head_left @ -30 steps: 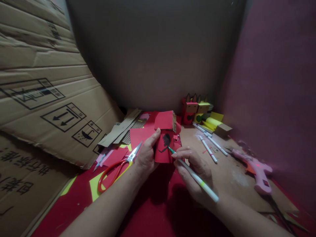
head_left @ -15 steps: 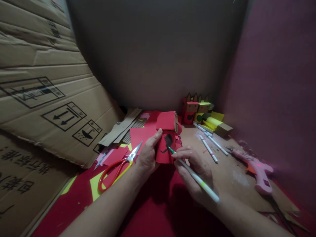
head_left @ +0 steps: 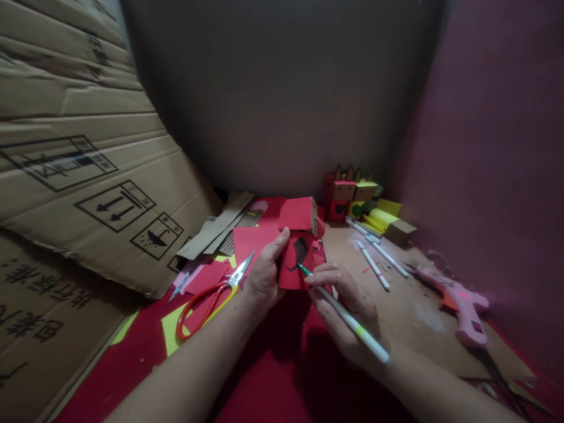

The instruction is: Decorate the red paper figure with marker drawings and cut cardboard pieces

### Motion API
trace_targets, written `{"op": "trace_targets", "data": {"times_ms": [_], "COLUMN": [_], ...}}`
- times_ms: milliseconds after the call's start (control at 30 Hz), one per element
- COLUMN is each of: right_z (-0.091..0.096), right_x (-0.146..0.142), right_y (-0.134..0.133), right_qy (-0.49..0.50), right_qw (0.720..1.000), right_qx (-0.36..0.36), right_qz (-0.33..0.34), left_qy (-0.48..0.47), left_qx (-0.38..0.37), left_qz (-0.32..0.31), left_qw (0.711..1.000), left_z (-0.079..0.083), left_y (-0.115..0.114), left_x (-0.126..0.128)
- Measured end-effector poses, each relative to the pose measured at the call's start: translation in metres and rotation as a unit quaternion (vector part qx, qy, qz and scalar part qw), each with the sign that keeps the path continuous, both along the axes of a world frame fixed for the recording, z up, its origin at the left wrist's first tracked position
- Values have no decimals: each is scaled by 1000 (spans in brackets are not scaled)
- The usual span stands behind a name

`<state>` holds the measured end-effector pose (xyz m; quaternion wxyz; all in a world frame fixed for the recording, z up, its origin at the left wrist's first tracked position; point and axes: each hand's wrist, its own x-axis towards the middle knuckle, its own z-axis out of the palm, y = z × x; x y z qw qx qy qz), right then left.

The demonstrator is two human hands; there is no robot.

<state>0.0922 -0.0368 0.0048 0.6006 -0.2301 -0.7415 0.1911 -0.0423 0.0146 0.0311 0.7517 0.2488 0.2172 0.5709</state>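
Observation:
My left hand [head_left: 268,267] is closed around a red paper figure [head_left: 296,214], a tube body with a boxy red top, its thumb pressed on the front. On the tube is a dark, partly filled-in shape [head_left: 300,251] with an outline curving below it. In my right hand [head_left: 346,299] is a green-tipped felt-tip pen [head_left: 352,323] with a white barrel, its tip touching the lower part of that shape. Just left of my left hand lie scissors [head_left: 215,296] with red and yellow handles, blades pointing away.
A large cardboard box [head_left: 97,176] rises at the left. Cardboard strips [head_left: 215,229] and coloured paper lie beside it. At the back stand red and yellow eared figures [head_left: 341,197]. Several pens [head_left: 373,265] and a pink glue gun [head_left: 462,305] lie on the cardboard sheet [head_left: 427,341] at the right.
The pen tip and my right hand have shifted slightly left and down over the dark shape, which looks a little more filled. My left hand keeps its hold on the figure.

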Motion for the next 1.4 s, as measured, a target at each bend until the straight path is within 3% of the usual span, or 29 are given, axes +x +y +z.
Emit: {"op": "trace_targets", "data": {"times_ms": [167, 433, 1400], "right_z": [2, 0, -1], "right_x": [0, -1, -3], "right_y": [-1, -1, 0], "right_qy": [16, -10, 13], "right_qw": [999, 1000, 1000], "right_qx": [-17, -1, 8], "right_qz": [-29, 0, -19], "left_qy": [3, -12, 3], "left_qx": [11, -5, 1], "left_qz": [-4, 6, 8], "left_qw": [1000, 1000, 1000], "left_z": [1, 2, 1], "left_y": [0, -1, 0], "left_x": [0, 0, 1]}}
